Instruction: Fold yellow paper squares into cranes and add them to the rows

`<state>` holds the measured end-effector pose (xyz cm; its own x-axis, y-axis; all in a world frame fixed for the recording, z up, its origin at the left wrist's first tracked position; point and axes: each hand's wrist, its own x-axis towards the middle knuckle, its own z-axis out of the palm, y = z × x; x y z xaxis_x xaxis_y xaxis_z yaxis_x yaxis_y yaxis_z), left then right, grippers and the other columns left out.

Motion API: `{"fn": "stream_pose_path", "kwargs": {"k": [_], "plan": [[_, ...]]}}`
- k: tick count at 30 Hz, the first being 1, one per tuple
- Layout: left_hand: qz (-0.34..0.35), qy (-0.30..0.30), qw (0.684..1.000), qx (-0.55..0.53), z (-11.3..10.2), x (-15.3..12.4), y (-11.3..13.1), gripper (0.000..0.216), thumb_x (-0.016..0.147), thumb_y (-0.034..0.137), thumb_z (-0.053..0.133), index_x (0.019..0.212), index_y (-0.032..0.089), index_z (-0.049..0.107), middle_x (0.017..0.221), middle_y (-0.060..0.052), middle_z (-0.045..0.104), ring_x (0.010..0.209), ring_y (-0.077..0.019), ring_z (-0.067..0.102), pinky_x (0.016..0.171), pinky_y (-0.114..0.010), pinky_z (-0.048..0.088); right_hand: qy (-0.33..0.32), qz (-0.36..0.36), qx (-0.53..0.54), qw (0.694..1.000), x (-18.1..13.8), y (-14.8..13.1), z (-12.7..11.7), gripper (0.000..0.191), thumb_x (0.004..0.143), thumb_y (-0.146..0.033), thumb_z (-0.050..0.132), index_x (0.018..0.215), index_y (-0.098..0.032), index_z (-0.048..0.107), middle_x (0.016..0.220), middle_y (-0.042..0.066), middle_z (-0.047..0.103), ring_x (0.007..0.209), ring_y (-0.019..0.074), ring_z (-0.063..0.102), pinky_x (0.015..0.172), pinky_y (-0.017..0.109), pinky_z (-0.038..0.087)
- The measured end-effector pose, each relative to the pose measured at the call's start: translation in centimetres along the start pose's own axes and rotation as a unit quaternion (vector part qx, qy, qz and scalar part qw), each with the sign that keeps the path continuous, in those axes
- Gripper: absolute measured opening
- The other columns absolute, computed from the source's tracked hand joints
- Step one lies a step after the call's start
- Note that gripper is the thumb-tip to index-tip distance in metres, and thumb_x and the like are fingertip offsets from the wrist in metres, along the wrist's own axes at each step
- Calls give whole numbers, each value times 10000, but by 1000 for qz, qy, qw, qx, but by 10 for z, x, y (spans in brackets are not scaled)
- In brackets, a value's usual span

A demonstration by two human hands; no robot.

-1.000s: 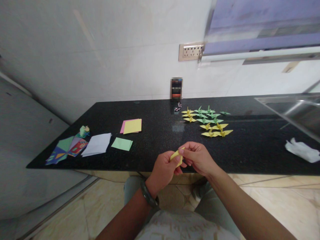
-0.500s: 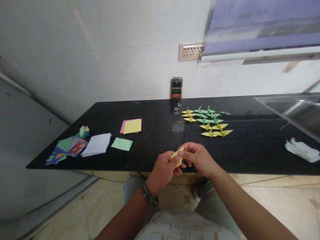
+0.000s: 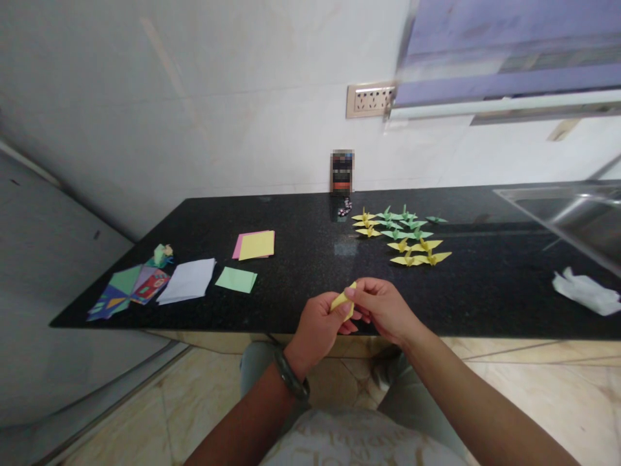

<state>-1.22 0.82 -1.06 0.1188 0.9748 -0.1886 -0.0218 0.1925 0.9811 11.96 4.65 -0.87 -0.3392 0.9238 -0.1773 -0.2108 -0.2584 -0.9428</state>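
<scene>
A small folded piece of yellow paper (image 3: 343, 300) is held between my two hands just above the counter's front edge. My left hand (image 3: 317, 327) pinches its lower left part, thumb on top. My right hand (image 3: 381, 305) grips its upper right tip between thumb and fingers. Part of the paper is covered by the fingers. Beyond my right hand stand several folded yellow paper cranes (image 3: 410, 259) and several green paper cranes (image 3: 392, 224) in rows. To the left lie green paper sheets (image 3: 237, 279) and a yellow sheet (image 3: 257, 245) over pink paper.
On the black counter (image 3: 301, 220), a white paper stack (image 3: 188, 281) and a colourful packet (image 3: 126, 291) lie at the left. A phone-like object (image 3: 342, 172), pixelated, leans on the wall. A crumpled white tissue (image 3: 586, 291) and a metal sink (image 3: 582, 210) are at the right.
Both hands stay in nearly the same place on the yellow paper. The right thumb and fingers have shifted slightly at its upper tip.
</scene>
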Motion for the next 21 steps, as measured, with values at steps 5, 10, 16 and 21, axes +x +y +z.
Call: {"fn": "stream_pose_path", "kwargs": {"k": [5, 10, 16, 21], "plan": [[-37, -14, 998, -42, 0, -2, 0, 273, 676, 315, 658, 844, 106, 605, 768, -86, 689, 559, -111, 606, 520, -200, 444, 92, -41, 10, 995, 5, 2, -1, 349, 620, -389, 720, 507, -158, 483, 375, -85, 356, 334, 28, 258, 330, 182, 167], [-30, -28, 998, -48, 0, -1, -1, 327, 721, 420, 601, 799, 102, 610, 719, -75, 671, 523, -95, 570, 489, -193, 414, 68, -48, -33, 996, 3, -2, -1, 345, 617, -388, 719, 505, -156, 491, 435, -60, 432, 356, 30, 282, 342, 188, 176], [-3, 3, 1000, -9, 7, 1, 3, 303, 718, 405, 589, 626, 116, 569, 505, -15, 578, 395, -69, 462, 407, -183, 347, 67, -60, -51, 995, -1, -2, 3, 348, 589, -397, 727, 480, -154, 503, 441, -43, 463, 371, 42, 309, 354, 195, 199], [-32, 3, 999, -28, 9, -2, 1, 290, 706, 405, 581, 678, 116, 587, 562, -42, 629, 444, -99, 540, 450, -204, 409, 120, -52, -40, 991, 3, -2, -2, 334, 592, -393, 724, 489, -158, 509, 392, -58, 419, 331, 38, 279, 332, 194, 161]]}}
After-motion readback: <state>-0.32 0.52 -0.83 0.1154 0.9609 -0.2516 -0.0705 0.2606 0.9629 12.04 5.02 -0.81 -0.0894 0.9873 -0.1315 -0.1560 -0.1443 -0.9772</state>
